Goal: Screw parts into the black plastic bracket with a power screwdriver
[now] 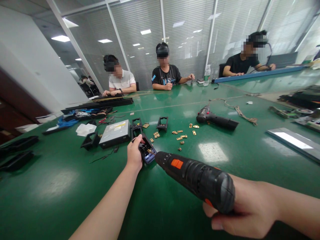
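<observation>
My right hand (246, 210) grips a black cordless screwdriver (197, 178) with an orange switch, its nose pointed at a small black bracket (147, 150) on the green table (62, 186). My left hand (134, 154) holds that bracket down by its left side, fingers curled on it. A brass piece sits inside the bracket near the tool's tip. Several loose brass hinges (182, 135) lie scattered just beyond.
A grey disc drive (115, 132) and more black brackets (162, 123) lie behind my left hand. A second drill (216, 119) rests further right beside a cord. Three people sit at the far edge. Trays and parts line the left and right sides.
</observation>
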A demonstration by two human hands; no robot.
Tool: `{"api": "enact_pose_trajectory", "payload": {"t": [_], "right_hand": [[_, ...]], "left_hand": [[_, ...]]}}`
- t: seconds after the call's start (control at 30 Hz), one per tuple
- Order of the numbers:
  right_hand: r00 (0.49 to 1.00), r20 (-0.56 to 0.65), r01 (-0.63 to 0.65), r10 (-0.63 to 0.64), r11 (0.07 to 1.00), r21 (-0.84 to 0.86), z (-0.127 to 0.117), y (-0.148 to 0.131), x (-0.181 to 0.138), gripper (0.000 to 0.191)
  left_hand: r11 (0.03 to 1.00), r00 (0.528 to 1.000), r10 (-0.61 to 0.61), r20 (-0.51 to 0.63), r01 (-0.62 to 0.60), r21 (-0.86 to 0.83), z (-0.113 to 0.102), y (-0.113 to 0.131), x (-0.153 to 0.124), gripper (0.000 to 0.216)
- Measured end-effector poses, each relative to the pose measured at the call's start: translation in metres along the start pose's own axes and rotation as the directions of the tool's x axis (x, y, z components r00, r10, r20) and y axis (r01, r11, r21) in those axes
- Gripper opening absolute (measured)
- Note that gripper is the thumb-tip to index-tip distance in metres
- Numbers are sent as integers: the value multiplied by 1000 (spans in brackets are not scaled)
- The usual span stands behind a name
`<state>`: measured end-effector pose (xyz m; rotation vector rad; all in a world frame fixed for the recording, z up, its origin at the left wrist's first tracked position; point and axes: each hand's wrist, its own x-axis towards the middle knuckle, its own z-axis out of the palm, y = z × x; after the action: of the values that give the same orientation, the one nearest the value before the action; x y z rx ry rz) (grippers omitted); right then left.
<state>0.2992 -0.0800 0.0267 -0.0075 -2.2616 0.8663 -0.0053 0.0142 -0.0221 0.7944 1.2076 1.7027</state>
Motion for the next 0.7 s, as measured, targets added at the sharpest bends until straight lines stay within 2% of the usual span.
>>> {"api": "enact_pose_trajectory", "payload": {"t": [0.17, 0.4, 0.7], "right_hand": [[1000, 20, -4, 4, 1000, 6, 0, 1, -1, 11], [1000, -11, 2, -2, 1000, 15, 0, 1, 2, 11], [1000, 26, -11, 12, 1000, -18, 0, 0, -2, 10]], "left_hand": [[1000, 1000, -1, -2, 1, -2, 0, 0, 0, 44], [1000, 1000, -2, 1, 2, 4, 0, 1, -1, 44], [1000, 1000, -11, -18, 11, -2, 1, 1, 0, 44]]}}
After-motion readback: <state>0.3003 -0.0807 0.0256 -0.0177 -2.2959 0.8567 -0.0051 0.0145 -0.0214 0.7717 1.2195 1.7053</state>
